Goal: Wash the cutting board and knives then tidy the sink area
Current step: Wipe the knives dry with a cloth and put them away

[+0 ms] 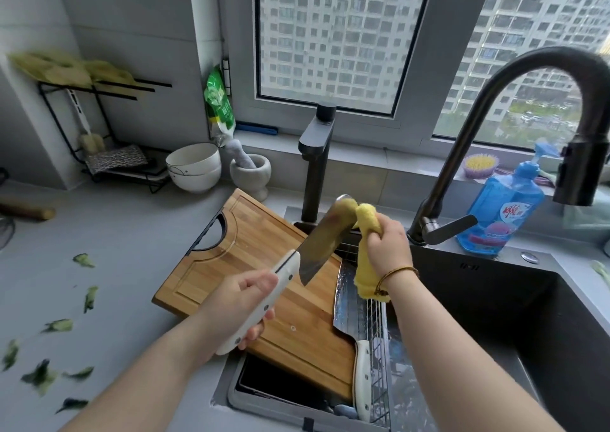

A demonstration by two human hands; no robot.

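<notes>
A cleaver [325, 233] with a white handle is held in the middle of the frame. Its blade points up and away over a wooden cutting board [251, 260], which lies tilted across the left edge of the sink [495, 286]. A yellow cloth [364, 220] is folded over the blade's far end.

The likely hazard is that the cloth slides along the sharp edge and the fingers behind it get cut. A wet handle could also slip, dropping the blade onto the board or onto the second knife [350, 302], which lies on the wire rack [376, 332] just right of the board.

The left hand [241, 306] wraps the handle, fingers curled round it and thumb on top. The right hand [386, 243] bunches the cloth in curled fingers. It seems to pinch the blade tip through the cloth, though blur hides the contact.

Vegetable scraps [59, 326] litter the counter at lower left.
</notes>
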